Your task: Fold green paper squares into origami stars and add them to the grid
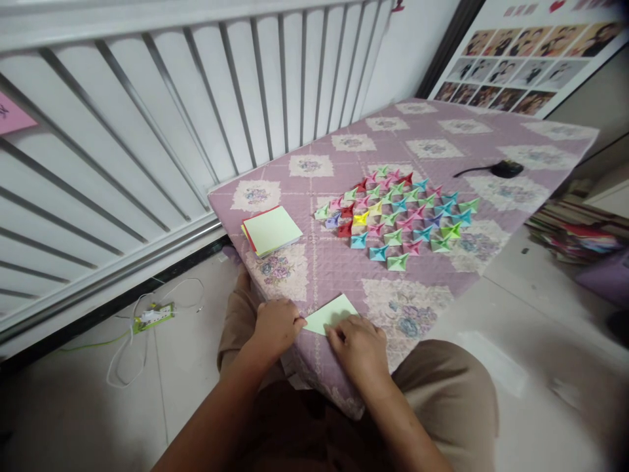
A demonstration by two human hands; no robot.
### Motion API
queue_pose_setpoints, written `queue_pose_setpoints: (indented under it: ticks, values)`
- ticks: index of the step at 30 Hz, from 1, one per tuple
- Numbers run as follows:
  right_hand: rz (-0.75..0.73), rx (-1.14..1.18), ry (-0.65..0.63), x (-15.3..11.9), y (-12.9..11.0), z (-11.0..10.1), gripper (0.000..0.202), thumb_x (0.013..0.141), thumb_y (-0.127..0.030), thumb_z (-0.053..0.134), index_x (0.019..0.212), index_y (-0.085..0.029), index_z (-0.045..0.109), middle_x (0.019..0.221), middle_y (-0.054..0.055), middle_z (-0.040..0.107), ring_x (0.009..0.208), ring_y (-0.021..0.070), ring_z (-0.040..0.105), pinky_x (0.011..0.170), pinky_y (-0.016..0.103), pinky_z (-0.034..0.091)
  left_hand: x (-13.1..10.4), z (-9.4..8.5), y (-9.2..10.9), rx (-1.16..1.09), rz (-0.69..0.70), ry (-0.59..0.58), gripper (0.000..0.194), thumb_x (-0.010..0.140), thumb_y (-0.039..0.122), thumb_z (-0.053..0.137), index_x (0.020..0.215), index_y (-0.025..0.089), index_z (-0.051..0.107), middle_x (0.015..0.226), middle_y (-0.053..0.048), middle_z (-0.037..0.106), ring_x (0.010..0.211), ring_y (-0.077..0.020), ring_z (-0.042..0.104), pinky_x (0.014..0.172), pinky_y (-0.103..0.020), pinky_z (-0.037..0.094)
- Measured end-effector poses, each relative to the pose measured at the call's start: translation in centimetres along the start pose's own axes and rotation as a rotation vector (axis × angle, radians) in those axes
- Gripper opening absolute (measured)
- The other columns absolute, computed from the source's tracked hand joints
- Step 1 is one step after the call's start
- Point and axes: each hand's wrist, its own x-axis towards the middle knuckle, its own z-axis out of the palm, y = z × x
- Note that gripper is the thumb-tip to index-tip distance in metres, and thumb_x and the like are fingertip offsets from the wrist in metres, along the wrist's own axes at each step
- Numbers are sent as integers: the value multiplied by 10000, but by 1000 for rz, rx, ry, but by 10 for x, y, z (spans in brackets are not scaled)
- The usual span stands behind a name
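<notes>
- Head view, lower centre: I see the green sheet (pixel 325 317) on the table (pixel 330 262).
- My left hand (pixel 279 326) curls at its left corner, my right hand (pixel 361 346) over its right side; I can't tell whether either pinches.

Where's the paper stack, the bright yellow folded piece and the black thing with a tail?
Paper stack (pixel 273 229): head view, its pale green top sheet.
Bright yellow folded piece (pixel 360 219): head view, its middle.
Black thing (pixel 507 170): head view, its wide body.
</notes>
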Motion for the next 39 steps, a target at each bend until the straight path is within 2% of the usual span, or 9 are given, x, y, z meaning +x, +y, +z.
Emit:
queue_pose_setpoints:
  ticks: [8, 12, 14, 19, 23, 30, 34, 36, 39]
  values:
    - [-1, -13, 14, 0, -1, 2, 240, 833, -357, 604, 641, -211, 600, 746, 18, 619, 796, 193, 520, 673, 314, 224, -3, 7, -4, -62, 14, 69, 203, 852, 388, 523, 812, 204, 601, 929, -28, 655, 894, -221, 590, 742, -346, 393]
    - [2, 0, 24, -1, -1, 1, 234, 825, -347, 612, 637, -208, 601, 745, 18, 623, 799, 190, 518, 671, 308, 222, -5, 13, -9, -91, 55, 129, 133, 867, 332, 528, 879, 212, 585, 941, -13, 635, 914, -207, 566, 786, -351, 385]
    - [0, -2, 30, -1, -2, 1, 232, 823, -347, 613, 638, -208, 601, 749, 18, 626, 800, 190, 518, 671, 307, 221, -4, 14, -11, -49, 157, 170, 127, 882, 302, 519, 945, 222, 595, 994, -21, 615, 960, -208, 537, 824, -355, 378]
    - [-12, 0, 60, -2, -3, 2, 236, 817, -348, 620, 632, -203, 592, 755, 23, 626, 800, 188, 516, 670, 307, 220, -3, 13, -15, 163, 596, 231, 227, 939, 296, 460, 1122, 271, 591, 1178, -32, 562, 1053, -196, 455, 895, -337, 344]
    - [-10, 22, 95, -5, -1, 5, 216, 821, -347, 617, 662, -204, 587, 744, 17, 618, 797, 187, 519, 676, 308, 227, -1, 15, -17, 285, 760, 276, 284, 980, 328, 371, 1198, 290, 549, 1296, -5, 539, 1079, -185, 449, 859, -334, 323]
    - [-32, 91, 118, -9, 5, 7, 104, 862, -259, 564, 795, -210, 625, 783, 9, 626, 794, 172, 526, 709, 306, 261, 2, 18, -20, 319, 796, 280, 307, 984, 302, 365, 1250, 294, 518, 1340, 5, 530, 1075, -189, 466, 837, -337, 298]
    - [-180, 66, 151, -18, -2, 6, 160, 907, -238, 510, 944, -238, 665, 904, 33, 647, 868, 191, 524, 798, 337, 279, -1, 15, -18, 279, 770, 223, 326, 986, 302, 349, 1261, 295, 524, 1325, -12, 538, 1074, -193, 464, 856, -343, 302]
    - [-271, 48, 131, -23, -6, 8, 207, 919, -233, 494, 1052, -233, 652, 959, 50, 650, 900, 197, 521, 832, 344, 290, -2, 13, -17, 258, 755, 191, 335, 987, 296, 336, 1260, 294, 530, 1326, -21, 537, 1086, -199, 461, 868, -350, 307]
    - [-326, 17, 74, -28, -7, 11, 260, 916, -197, 487, 1138, -208, 622, 999, 67, 644, 923, 197, 517, 839, 332, 314, -3, 10, -19, 213, 752, 153, 338, 977, 279, 361, 1275, 302, 517, 1348, -19, 522, 1120, -205, 453, 898, -358, 311]
